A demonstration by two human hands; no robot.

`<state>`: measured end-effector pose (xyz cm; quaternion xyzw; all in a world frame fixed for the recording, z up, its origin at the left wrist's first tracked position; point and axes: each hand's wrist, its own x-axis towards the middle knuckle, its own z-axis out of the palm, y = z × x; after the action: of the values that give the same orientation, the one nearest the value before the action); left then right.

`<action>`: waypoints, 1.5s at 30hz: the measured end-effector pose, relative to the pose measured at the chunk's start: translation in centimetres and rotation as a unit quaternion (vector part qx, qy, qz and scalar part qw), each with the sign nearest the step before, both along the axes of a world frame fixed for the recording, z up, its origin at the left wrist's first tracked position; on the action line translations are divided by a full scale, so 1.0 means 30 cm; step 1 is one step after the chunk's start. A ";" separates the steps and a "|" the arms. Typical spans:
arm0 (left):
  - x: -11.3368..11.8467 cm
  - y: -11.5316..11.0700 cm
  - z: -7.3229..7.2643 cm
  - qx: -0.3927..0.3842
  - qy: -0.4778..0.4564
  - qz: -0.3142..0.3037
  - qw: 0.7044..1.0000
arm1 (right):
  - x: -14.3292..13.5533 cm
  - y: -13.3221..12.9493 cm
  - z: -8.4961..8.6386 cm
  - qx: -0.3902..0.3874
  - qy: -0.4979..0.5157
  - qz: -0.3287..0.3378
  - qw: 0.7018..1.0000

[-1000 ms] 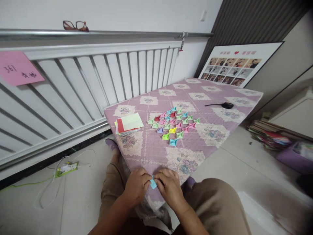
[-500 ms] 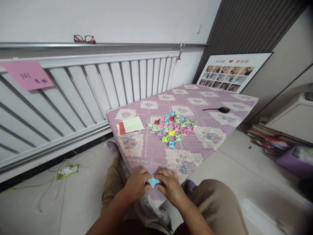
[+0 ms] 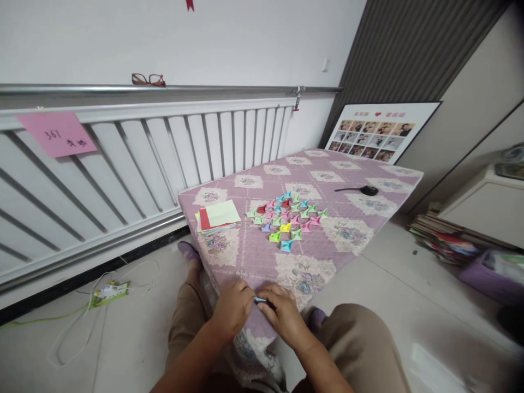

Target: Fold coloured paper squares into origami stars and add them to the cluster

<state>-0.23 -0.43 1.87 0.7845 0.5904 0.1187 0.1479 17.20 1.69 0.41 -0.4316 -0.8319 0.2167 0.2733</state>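
Between my two hands, at the near corner of the table, is a small piece of folded light-blue paper (image 3: 259,299), seen nearly edge-on. My left hand (image 3: 234,305) pinches its left end, and my right hand (image 3: 281,310) grips the right end with thumb and fingers. Much of the paper is hidden by my fingers. Farther up the cloth stand several small folded paper figures (image 3: 285,227) in rows, coloured green, pink, blue, red, yellow and purple. To their left lies a stack of coloured paper sheets (image 3: 221,214), a pale green one on top.
A purple floral cloth (image 3: 254,256) covers the table, beside a white radiator (image 3: 221,142). A black spoon-like object (image 3: 369,190) lies toward the right edge. Glasses (image 3: 148,80) rest on the pipe. A power strip (image 3: 109,293) with cables is on the floor.
The light-blue paper, flat and star-like before, now shows as a narrow edge between my fingers. My hands stay at the table corner. The whole view has tilted slightly upward.
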 end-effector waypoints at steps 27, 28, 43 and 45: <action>0.001 0.002 -0.044 -0.035 -0.028 -0.025 0.999 | 0.012 -0.020 -0.035 0.042 -0.112 -0.029 0.992; 0.002 -0.004 -0.050 -0.023 -0.012 -0.027 0.999 | 0.013 -0.022 -0.041 0.057 -0.118 -0.024 0.991; -0.031 -0.086 -0.109 0.086 0.116 -0.120 0.982 | 0.048 -0.082 -0.074 0.133 -0.140 0.028 0.981; -0.026 -0.104 -0.104 0.082 0.134 -0.119 0.980 | 0.050 -0.095 -0.069 0.123 -0.117 0.018 0.985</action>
<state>-1.01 -3.54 -1.25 0.8676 0.4953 0.0416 0.0155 18.71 -1.15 -1.67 -0.4021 -0.8862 0.0656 0.2206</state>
